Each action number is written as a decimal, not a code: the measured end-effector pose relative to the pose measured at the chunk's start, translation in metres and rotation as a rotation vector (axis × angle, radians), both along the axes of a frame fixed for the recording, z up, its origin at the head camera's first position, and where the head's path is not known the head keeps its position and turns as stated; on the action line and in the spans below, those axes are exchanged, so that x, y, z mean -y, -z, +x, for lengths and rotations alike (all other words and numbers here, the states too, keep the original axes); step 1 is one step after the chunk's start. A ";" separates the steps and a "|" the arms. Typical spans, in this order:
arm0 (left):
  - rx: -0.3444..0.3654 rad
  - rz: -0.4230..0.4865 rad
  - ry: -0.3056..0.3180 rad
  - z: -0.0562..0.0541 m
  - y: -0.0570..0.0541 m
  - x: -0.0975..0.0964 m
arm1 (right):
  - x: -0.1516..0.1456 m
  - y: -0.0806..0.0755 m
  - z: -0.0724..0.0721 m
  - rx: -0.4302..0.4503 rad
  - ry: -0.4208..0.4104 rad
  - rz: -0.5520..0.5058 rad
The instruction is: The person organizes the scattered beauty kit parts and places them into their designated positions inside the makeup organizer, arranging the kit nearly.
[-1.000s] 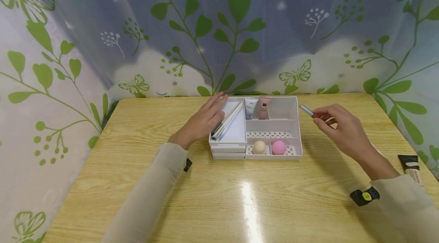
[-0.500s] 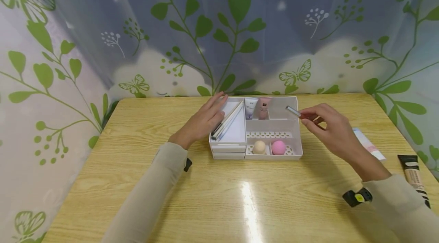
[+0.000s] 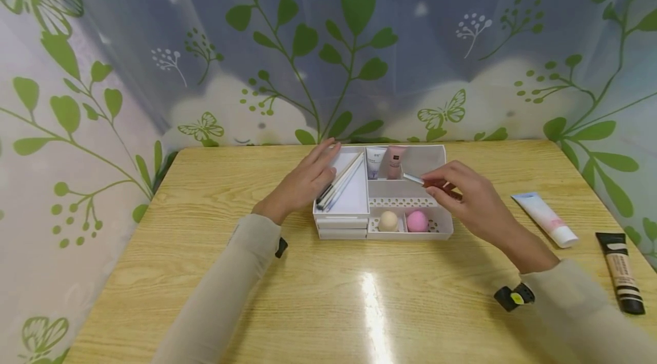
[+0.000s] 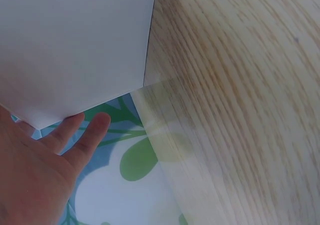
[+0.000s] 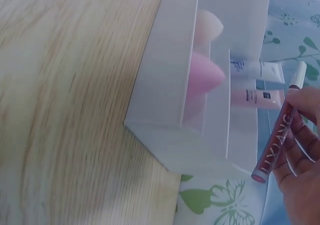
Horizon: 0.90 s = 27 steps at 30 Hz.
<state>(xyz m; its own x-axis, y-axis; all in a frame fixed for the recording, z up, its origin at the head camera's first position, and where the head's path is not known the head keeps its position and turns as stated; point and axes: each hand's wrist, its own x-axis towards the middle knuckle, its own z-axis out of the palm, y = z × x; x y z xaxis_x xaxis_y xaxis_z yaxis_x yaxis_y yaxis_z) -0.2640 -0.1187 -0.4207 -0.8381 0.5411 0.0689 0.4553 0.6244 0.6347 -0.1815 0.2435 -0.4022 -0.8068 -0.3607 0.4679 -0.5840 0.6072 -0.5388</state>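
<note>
My right hand (image 3: 469, 195) pinches a lip gloss tube (image 5: 278, 137) with a silver cap and a dark reddish body, held over the right part of the white organizer (image 3: 410, 235). My left hand (image 3: 303, 181) rests on the organizer's left edge with its fingers extended, beside several makeup brushes (image 3: 341, 181) lying on the top tray. In the back compartment stand a white tube (image 3: 374, 163) and a pink tube (image 3: 394, 163). A beige makeup sponge (image 3: 388, 221) and a pink makeup sponge (image 3: 417, 221) sit in the front compartments.
On the wooden table (image 3: 287, 307), right of the organizer, lie a white-and-pink tube (image 3: 546, 220) and a black-and-beige tube (image 3: 620, 273). Two shallow drawers (image 3: 342, 228) are under the brush tray. A leaf-patterned curtain (image 3: 318, 67) hangs behind the table.
From the right of the organizer, my right hand has carried the lip gloss leftward over its compartments. The white-and-pink tube on the table has come into full view. My left hand stays put.
</note>
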 end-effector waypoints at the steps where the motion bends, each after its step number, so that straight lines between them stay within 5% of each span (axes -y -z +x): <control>1: 0.000 0.002 -0.001 0.000 0.000 0.000 | 0.002 0.000 0.000 0.001 -0.005 0.003; 27: 0.006 0.004 -0.011 0.002 -0.002 -0.001 | 0.027 0.033 -0.014 -0.132 -0.084 0.142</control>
<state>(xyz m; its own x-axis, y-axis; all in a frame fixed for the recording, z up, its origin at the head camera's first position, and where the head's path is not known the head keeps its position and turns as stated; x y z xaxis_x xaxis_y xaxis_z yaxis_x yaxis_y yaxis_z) -0.2625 -0.1181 -0.4192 -0.8443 0.5318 0.0663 0.4448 0.6265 0.6400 -0.1958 0.2168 -0.4354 -0.7063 -0.4938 0.5072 -0.6955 0.6178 -0.3670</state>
